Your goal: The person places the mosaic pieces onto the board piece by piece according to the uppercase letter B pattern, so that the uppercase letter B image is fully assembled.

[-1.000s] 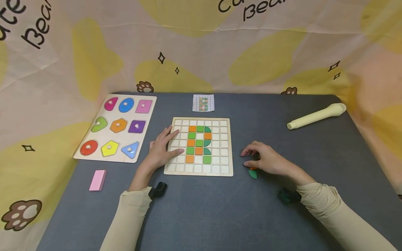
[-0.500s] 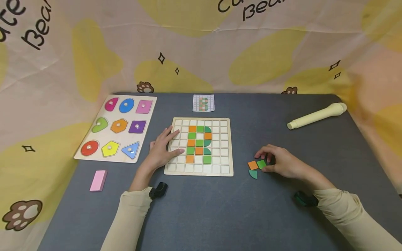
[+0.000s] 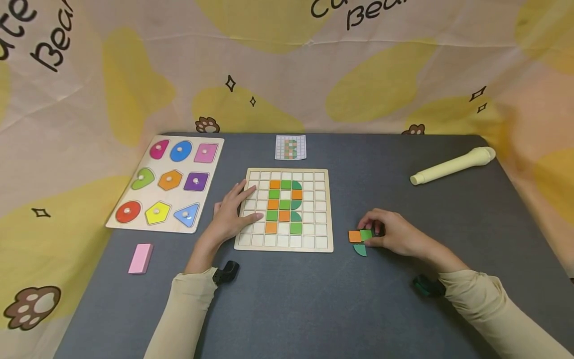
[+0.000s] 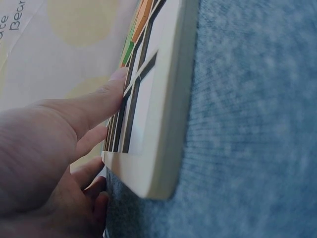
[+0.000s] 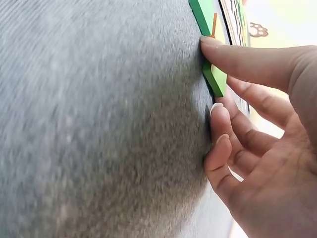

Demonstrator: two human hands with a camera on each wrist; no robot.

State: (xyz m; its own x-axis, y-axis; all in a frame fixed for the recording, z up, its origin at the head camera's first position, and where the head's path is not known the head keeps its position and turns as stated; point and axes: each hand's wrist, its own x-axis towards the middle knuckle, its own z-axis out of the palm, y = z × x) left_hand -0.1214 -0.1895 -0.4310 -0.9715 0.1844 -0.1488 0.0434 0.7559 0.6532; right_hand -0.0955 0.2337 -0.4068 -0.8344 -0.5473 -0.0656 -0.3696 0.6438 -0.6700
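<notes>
A pale grid board (image 3: 325, 214) bears orange, green and quarter-round tiles, with many white cells around them. On its left edge rests my left hand (image 3: 227, 214), fingers spread and thumb lying over the cells; the left wrist view has this thumb on the board's face. To the right of the board, my right hand (image 3: 394, 233) pinches a green square tile (image 3: 365, 235) at the table surface between thumb and fingers. An orange square tile (image 3: 354, 237) touches its left side. Just below them lies a dark green quarter-round tile (image 3: 360, 250).
Behind the board lies a small pattern card (image 3: 290, 147). A shape puzzle with knobbed pieces (image 3: 165, 183) is at left, above a pink block (image 3: 141, 258). A pale yellow microphone-shaped object (image 3: 453, 166) lies at the far right.
My right hand moved right, uncovering the orange and green tiles, then came slightly back left. Both tiles shifted left and now line up straighter. My left hand stayed in place.
</notes>
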